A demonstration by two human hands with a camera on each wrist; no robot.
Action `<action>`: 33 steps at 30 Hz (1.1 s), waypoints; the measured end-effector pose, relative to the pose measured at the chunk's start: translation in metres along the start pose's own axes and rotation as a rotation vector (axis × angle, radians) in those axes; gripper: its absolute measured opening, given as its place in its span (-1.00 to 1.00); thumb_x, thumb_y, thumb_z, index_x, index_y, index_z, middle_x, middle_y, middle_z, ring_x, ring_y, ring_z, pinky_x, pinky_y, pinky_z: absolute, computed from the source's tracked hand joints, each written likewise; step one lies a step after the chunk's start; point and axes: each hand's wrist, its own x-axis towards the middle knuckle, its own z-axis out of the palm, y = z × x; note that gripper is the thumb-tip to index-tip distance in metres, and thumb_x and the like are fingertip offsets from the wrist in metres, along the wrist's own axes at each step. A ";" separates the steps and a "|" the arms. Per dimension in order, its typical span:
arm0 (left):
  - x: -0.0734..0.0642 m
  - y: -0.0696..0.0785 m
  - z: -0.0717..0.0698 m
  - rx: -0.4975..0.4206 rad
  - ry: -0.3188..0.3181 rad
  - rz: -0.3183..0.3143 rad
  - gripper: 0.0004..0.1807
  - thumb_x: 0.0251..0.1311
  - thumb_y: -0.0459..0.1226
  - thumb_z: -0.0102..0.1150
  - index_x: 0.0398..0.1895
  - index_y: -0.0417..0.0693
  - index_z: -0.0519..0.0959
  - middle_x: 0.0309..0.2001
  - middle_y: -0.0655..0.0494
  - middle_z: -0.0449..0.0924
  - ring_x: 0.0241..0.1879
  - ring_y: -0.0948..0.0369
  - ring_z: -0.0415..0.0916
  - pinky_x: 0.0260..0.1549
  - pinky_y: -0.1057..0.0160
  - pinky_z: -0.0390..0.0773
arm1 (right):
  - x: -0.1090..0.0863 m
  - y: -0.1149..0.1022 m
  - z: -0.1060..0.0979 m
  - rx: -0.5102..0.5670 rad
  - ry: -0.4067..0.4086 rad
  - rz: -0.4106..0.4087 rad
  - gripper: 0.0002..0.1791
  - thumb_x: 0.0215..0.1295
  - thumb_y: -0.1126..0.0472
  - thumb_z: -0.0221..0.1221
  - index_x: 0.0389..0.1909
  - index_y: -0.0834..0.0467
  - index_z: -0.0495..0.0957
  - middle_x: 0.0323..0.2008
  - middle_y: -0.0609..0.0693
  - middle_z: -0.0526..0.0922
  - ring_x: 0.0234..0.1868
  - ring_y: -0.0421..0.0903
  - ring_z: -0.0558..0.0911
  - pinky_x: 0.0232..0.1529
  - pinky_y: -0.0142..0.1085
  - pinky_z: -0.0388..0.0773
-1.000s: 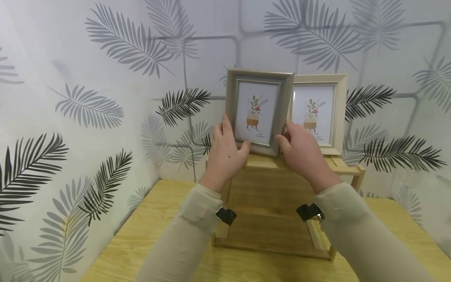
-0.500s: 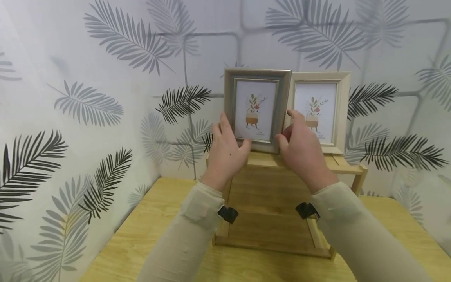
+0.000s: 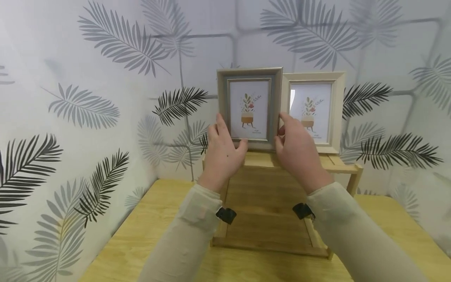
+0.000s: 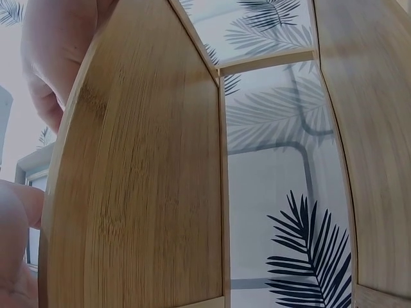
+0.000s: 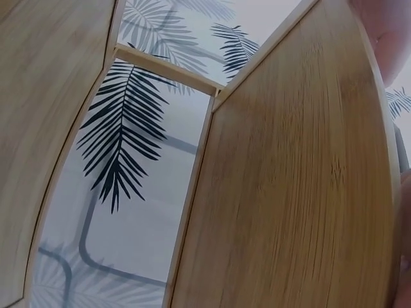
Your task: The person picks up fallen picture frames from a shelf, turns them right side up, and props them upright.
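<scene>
A grey-brown picture frame (image 3: 249, 107) with a potted-plant print stands upright on the top board of a small wooden shelf (image 3: 266, 196). My left hand (image 3: 225, 154) holds its lower left edge, fingers along the side and thumb at the bottom front. At its lower right edge my right hand (image 3: 299, 150) grips with thumb and forefinger. Close on the right, a cream picture frame (image 3: 336, 113) carries a like print, and my right hand partly covers its lower left. Both wrist views mostly show the shelf boards, with bits of each hand at the outer border.
The shelf stands on a yellow wood-grain table (image 3: 165, 203), near the back wall (image 3: 197, 58) with its leaf pattern. The shelf's side rail (image 3: 352, 169) sticks out right of the cream frame. Dark straps (image 3: 226, 215) sit at both wrists.
The grey-brown frame has shifted slightly left and straightened from a slight tilt, so more of the cream frame's left edge shows. Both hands have moved with it; the right forefinger lifted briefly.
</scene>
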 end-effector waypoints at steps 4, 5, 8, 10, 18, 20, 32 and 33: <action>0.000 -0.001 0.000 0.023 -0.001 0.016 0.07 0.36 0.07 0.10 0.65 -0.05 -0.36 0.43 -0.21 0.03 0.30 -0.02 0.18 -0.07 0.01 0.57 | 0.002 -0.002 0.000 -0.028 0.002 0.001 -0.40 0.38 0.37 0.16 0.39 0.42 0.26 -0.20 0.19 0.59 -0.24 0.10 0.58 -0.16 -0.02 0.58; 0.000 -0.001 0.000 0.030 0.001 0.019 0.07 0.36 0.07 0.10 0.65 -0.05 -0.36 0.42 -0.21 0.03 0.31 -0.03 0.16 -0.06 0.01 0.57 | 0.002 -0.002 0.000 -0.029 0.004 0.005 -0.40 0.38 0.37 0.16 0.39 0.41 0.25 -0.21 0.18 0.59 -0.28 0.09 0.58 -0.20 -0.03 0.59; 0.000 -0.002 0.000 0.038 0.011 0.025 0.06 0.36 0.05 0.12 0.65 -0.07 -0.33 0.41 -0.21 0.05 0.30 -0.03 0.15 -0.07 0.01 0.56 | 0.003 -0.003 0.002 -0.022 0.015 0.018 -0.36 0.38 0.37 0.16 0.42 0.37 0.18 -0.26 0.16 0.60 -0.41 0.06 0.58 -0.34 -0.08 0.57; 0.000 -0.002 0.000 0.041 0.015 0.022 0.06 0.36 0.04 0.12 0.65 -0.07 -0.31 0.40 -0.20 0.06 0.30 -0.03 0.15 -0.07 0.01 0.56 | 0.003 -0.003 0.002 -0.020 0.017 0.021 -0.33 0.38 0.36 0.17 0.44 0.34 0.15 -0.29 0.15 0.60 -0.47 0.04 0.56 -0.42 -0.10 0.55; 0.000 0.000 0.001 0.068 0.005 0.027 0.07 0.37 0.07 0.10 0.65 -0.06 -0.35 0.41 -0.21 0.05 0.34 -0.02 0.12 -0.11 0.05 0.59 | 0.009 0.000 -0.001 -0.016 -0.025 0.053 -0.30 0.40 0.31 0.17 0.50 0.30 0.16 -0.20 0.13 0.51 -0.34 0.06 0.53 -0.29 -0.10 0.55; -0.001 0.000 0.002 0.069 0.003 0.026 0.07 0.37 0.07 0.11 0.65 -0.06 -0.35 0.41 -0.21 0.05 0.34 -0.03 0.11 -0.09 0.05 0.59 | 0.009 0.001 -0.001 -0.007 -0.034 0.055 -0.30 0.40 0.31 0.16 0.51 0.30 0.16 -0.18 0.13 0.50 -0.31 0.06 0.52 -0.26 -0.09 0.55; 0.000 0.001 0.003 0.062 0.013 0.020 0.06 0.37 0.09 0.11 0.66 0.00 -0.33 0.41 -0.18 0.06 0.33 0.00 0.11 -0.10 0.05 0.58 | 0.008 0.005 -0.001 0.099 -0.042 0.049 -0.24 0.37 0.25 0.15 0.54 0.30 0.12 0.04 0.19 0.42 -0.18 0.04 0.48 -0.18 -0.10 0.52; 0.000 0.001 0.002 0.060 0.016 0.016 0.06 0.37 0.09 0.12 0.66 0.00 -0.33 0.41 -0.18 0.06 0.32 0.00 0.11 -0.10 0.05 0.58 | 0.009 0.005 -0.001 0.118 -0.049 0.050 -0.24 0.37 0.25 0.15 0.54 0.29 0.12 0.05 0.18 0.41 -0.17 0.04 0.48 -0.17 -0.11 0.52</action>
